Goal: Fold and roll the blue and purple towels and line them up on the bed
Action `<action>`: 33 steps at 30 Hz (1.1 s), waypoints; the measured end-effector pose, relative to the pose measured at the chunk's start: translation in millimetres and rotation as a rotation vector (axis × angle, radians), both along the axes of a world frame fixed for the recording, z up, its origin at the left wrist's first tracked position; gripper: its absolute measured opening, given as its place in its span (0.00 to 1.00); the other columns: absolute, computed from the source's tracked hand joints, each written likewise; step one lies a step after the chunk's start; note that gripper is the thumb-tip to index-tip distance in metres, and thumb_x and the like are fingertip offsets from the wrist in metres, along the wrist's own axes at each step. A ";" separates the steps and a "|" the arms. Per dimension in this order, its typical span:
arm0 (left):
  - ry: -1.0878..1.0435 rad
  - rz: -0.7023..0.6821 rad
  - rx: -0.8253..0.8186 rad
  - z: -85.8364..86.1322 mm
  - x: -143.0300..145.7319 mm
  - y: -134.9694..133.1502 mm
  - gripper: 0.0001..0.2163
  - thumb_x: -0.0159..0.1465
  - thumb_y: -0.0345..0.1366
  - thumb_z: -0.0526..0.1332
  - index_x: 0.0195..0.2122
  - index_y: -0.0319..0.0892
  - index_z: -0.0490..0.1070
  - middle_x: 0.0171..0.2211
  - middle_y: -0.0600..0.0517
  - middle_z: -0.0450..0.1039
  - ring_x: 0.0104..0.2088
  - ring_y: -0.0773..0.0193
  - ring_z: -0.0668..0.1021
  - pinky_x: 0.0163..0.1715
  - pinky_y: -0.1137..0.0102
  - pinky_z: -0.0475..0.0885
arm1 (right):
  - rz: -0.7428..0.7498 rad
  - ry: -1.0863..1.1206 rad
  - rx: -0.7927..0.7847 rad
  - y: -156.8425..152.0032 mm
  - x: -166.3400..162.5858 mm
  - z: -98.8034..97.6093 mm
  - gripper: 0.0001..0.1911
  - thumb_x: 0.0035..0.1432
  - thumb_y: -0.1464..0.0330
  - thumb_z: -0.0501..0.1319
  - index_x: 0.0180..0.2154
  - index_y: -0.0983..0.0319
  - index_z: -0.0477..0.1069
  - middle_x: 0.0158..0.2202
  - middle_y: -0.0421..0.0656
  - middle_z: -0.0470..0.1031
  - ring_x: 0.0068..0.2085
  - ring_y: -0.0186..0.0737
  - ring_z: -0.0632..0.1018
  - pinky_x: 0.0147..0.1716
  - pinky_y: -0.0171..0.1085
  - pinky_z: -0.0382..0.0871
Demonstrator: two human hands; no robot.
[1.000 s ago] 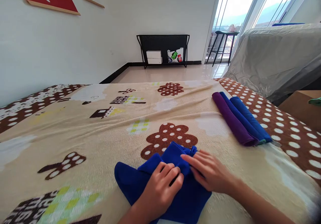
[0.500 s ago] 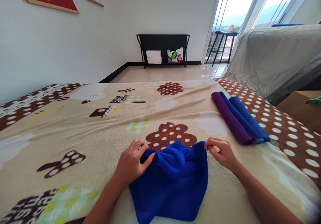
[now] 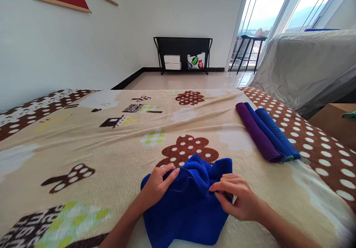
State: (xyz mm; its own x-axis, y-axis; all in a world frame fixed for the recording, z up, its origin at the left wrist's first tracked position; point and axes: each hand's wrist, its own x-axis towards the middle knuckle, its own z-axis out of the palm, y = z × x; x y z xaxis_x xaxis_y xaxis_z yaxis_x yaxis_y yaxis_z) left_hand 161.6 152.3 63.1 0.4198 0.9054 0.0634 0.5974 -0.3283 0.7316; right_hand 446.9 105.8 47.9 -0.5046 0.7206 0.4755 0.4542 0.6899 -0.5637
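A crumpled blue cloth (image 3: 186,211) lies low in the middle of the head view, on a cream blanket (image 3: 116,188) with brown prints. My left hand (image 3: 159,183) grips a fold at the cloth's upper left, thumb laid against the fingers. On the right part of the cloth, my right hand (image 3: 232,196) pinches the fabric between thumb and forefinger. Loose folds bunch up between the two hands. Up and to the right rest a rolled purple cloth (image 3: 258,133) and two rolled blue cloths (image 3: 278,133), side by side.
A brown polka-dot border (image 3: 311,144) runs along the blanket's right side. Beyond the bed stand a black rack (image 3: 182,48) and a dark stool (image 3: 250,49). A plastic-covered piece of furniture (image 3: 311,62) and a cardboard box (image 3: 330,124) are at the right.
My right hand has left the cloth's upper right corner and come inward and down onto its right part. My left hand has shifted slightly right along the top. The rolls stay put.
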 end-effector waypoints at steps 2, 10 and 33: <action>-0.089 -0.026 -0.108 4.7 11.4 -9.3 0.19 0.71 0.49 0.49 0.28 0.43 0.64 0.26 0.56 0.67 0.28 0.67 0.69 0.31 0.72 0.66 | 0.055 -0.072 0.005 -9.4 -14.6 -1.1 0.10 0.64 0.65 0.58 0.48 0.58 0.70 0.27 0.37 0.76 0.27 0.34 0.75 0.33 0.36 0.66; -0.294 -0.110 -0.357 13.9 29.7 -27.1 0.17 0.70 0.50 0.50 0.34 0.43 0.67 0.31 0.55 0.66 0.33 0.66 0.68 0.37 0.71 0.64 | -0.015 -0.075 -0.177 -17.4 -31.9 -9.3 0.13 0.66 0.57 0.57 0.42 0.59 0.70 0.24 0.36 0.74 0.25 0.33 0.74 0.32 0.35 0.64; -0.936 0.650 -0.460 -9.7 -46.3 32.6 0.14 0.56 0.44 0.70 0.39 0.43 0.73 0.29 0.55 0.75 0.25 0.68 0.75 0.28 0.75 0.72 | -0.434 1.175 -0.713 45.1 39.1 -8.0 0.14 0.50 0.59 0.72 0.33 0.60 0.73 0.28 0.36 0.77 0.27 0.31 0.76 0.30 0.31 0.72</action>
